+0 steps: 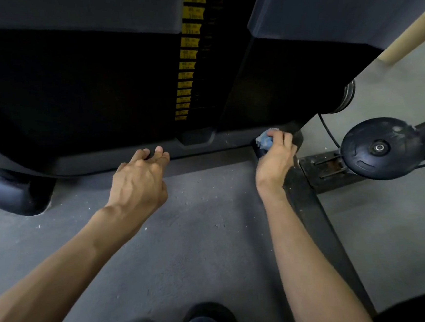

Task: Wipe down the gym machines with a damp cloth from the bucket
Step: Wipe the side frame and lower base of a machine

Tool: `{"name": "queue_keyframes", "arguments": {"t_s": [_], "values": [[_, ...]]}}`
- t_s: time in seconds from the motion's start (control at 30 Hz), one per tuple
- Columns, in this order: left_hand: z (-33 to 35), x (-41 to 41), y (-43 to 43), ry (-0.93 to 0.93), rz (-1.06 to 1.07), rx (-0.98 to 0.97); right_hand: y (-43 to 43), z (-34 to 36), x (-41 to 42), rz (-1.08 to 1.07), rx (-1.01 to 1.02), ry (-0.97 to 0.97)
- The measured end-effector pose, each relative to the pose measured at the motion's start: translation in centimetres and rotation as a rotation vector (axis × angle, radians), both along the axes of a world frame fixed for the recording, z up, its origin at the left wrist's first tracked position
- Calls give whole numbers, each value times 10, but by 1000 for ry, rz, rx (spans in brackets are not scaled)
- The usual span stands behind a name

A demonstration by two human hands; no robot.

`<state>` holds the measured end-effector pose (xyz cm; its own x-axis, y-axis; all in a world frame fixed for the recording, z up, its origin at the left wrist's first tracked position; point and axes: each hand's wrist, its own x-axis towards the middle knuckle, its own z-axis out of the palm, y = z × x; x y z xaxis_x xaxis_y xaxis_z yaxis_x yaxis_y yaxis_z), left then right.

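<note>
The head view looks down at the bottom of a dark machine (pixel 99 93). There is only this one view.

The right hand (pixel 274 158) grips a small blue cloth (pixel 264 140). The cloth is bunched up in the fingers, which are curled round it. It is pressed on the low corner of the machine, just past the fingertips.

The left hand (pixel 139 176) holds nothing. Its fingers are loose and a little bent, and the tips rest on the ledge (pixel 92 161) at the bottom of the machine.

The ledge is the part that matters most. It is long and runs sideways, from far out past the left hand to the corner under the right hand. The cloth sits at the right end of it. The right hand is the one with the cloth, so I think it would have to slide left along the ledge, toward the left hand. The left hand is in the way and may have to lift off.

A row of yellow labels (pixel 187 53) goes up the machine between the two hands. A black foot (pixel 18 194) sits well to the left of the left hand. A round black disc (pixel 380 147) is off to the right of the right hand. A dark bar (pixel 314 208) lies on the floor (pixel 198 225) under the right arm.

The bucket is not in the picture. The corner under the cloth is hidden by the hand. The big panels are too dark to see dirt on them. The label words are blurry. The top of the machine is cut off. I cannot tell if the cloth is wet.
</note>
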<state>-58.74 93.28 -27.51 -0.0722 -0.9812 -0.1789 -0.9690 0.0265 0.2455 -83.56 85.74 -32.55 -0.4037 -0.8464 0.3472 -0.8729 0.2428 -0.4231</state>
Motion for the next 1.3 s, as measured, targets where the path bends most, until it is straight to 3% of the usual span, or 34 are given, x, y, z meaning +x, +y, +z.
{"name": "queue_keyframes", "arguments": {"t_s": [0.1, 0.2, 0.37, 0.53, 0.67, 0.73, 0.83, 0.93, 1.07, 1.2, 1.3], "values": [[0, 1, 0, 3, -4, 9, -7, 7, -27, 54, -21, -18], [0, 0, 1, -1, -2, 16, -25, 12, -51, -25, 8, -89], [1, -2, -1, 1, -1, 26, -4, 2, -17, -97, 129, 42], [0, 1, 0, -2, -10, 29, 6, -4, -12, -2, 40, -33], [-1, -1, -1, -6, -7, 36, 16, -7, -35, -178, -34, -124], [-1, -3, -1, -11, -4, 37, 18, -13, -16, -74, -132, -142], [-1, -5, -2, -19, -1, 38, 8, -13, 13, -40, -280, -334], [-1, -2, -1, -23, -3, 38, -6, -3, 20, -228, -351, -574], [-1, -2, 0, -7, 3, 33, -6, 0, 6, -266, -504, -455], [-1, -3, -1, -17, -1, 37, -10, -14, -5, -79, -243, -275], [-1, -4, -1, -29, 5, 46, -5, -20, 11, -37, -168, -217]]}}
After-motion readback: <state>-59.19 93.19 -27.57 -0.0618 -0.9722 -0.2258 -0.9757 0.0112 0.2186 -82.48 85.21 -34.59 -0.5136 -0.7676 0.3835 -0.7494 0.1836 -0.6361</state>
